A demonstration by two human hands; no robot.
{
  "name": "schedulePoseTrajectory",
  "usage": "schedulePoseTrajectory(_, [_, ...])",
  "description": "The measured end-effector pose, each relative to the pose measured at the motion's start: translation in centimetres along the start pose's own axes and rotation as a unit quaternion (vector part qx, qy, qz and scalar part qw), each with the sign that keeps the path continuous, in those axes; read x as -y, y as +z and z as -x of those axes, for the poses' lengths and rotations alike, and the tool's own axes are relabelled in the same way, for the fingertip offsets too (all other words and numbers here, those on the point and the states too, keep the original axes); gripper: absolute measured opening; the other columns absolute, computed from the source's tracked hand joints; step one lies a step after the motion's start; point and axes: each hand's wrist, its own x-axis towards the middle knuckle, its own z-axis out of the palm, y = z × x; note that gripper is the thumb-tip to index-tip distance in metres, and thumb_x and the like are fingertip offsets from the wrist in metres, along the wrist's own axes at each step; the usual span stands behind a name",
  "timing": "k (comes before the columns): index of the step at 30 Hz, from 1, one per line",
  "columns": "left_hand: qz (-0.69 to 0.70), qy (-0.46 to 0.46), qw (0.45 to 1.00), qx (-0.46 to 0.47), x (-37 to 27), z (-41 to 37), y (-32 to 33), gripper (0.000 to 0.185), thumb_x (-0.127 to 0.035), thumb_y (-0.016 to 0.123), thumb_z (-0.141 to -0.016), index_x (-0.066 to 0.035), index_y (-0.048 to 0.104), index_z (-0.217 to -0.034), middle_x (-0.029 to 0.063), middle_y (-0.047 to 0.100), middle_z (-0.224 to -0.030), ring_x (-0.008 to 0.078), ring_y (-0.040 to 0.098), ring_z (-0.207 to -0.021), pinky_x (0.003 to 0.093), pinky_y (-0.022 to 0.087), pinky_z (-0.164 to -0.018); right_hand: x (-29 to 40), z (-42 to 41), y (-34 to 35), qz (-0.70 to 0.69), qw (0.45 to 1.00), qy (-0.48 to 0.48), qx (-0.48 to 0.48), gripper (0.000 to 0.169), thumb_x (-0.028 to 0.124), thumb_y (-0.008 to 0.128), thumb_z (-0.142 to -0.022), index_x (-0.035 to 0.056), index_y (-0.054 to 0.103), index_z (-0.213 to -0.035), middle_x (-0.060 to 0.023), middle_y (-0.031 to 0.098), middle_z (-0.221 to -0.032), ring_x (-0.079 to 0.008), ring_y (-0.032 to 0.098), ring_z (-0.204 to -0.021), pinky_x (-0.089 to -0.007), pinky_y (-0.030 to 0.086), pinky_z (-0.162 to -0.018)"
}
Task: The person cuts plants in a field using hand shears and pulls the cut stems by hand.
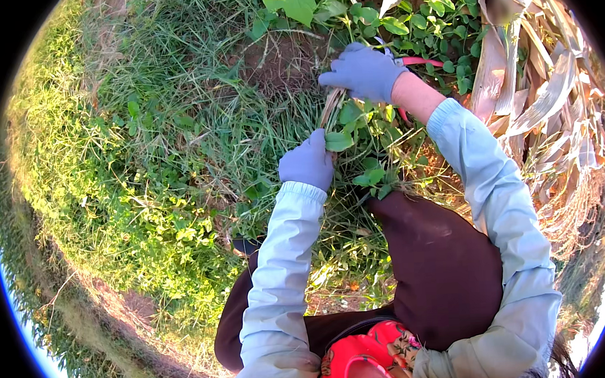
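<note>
My left hand point(309, 161), in a grey-purple glove, is closed around the lower end of a bundle of dry stalks point(332, 106). A green leaf point(339, 141) sticks out beside its thumb. The bundle's upper end meets the fingers of my right hand point(363, 75), gloved alike, back of the hand upward. A red-handled cutting tool, seemingly shears point(421, 61), lies under and in this right hand. One handle shows to the right of the wrist, another below it, and a bit of metal above the knuckles. The palm and the tool's middle are hidden.
Long grass point(192, 107) spreads to the left, around a bare soil patch point(282, 63). Broad-leaved green plants point(427, 21) grow beyond my right hand. Dry corn stalks and leaves point(536, 87) are heaped at the right. My bent knee point(437, 264) in dark trousers is close below the hands.
</note>
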Motion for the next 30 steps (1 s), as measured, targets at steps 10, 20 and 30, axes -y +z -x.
schedulePoseTrajectory(10, [-0.022,0.021,0.999,-0.021,0.6,1.3,0.4,0.031,-0.027,0.057,-0.082,-0.014,0.048,-0.108,0.0097,0.064,-0.086,0.0317,0.063,-0.071,0.0444,0.049,-0.061,1.9,-1.0,1.8,0.02,0.995,0.095,-0.012,0.014,0.024,0.063,-0.073,0.0151,0.06,-0.083,-0.0028,0.057,-0.081,-0.0214,0.059,-0.077,-0.0346,0.04,-0.075])
schedulePoseTrajectory(20, [0.208,0.081,0.971,-0.083,1.0,-0.2,-1.1,0.047,-0.038,0.067,-0.074,-0.017,0.056,-0.115,0.0133,0.061,-0.1,0.0301,0.061,-0.09,0.0365,0.048,-0.078,2.4,5.8,-2.1,0.023,0.965,0.261,0.017,0.009,0.016,0.059,-0.075,0.0124,0.064,-0.081,-0.0077,0.061,-0.081,-0.0293,0.062,-0.072,-0.0408,0.049,-0.07])
schedulePoseTrajectory(30, [0.391,-0.058,0.89,-0.226,0.5,-8.6,-3.8,0.052,-0.037,0.065,-0.078,-0.005,0.054,-0.118,0.0184,0.053,-0.117,0.0287,0.055,-0.104,0.0364,0.042,-0.091,-2.8,11.5,-0.5,0.069,0.935,0.339,0.077,0.008,0.015,0.058,-0.073,0.0129,0.061,-0.081,-0.0085,0.061,-0.078,-0.0273,0.063,-0.074,-0.0408,0.049,-0.065])
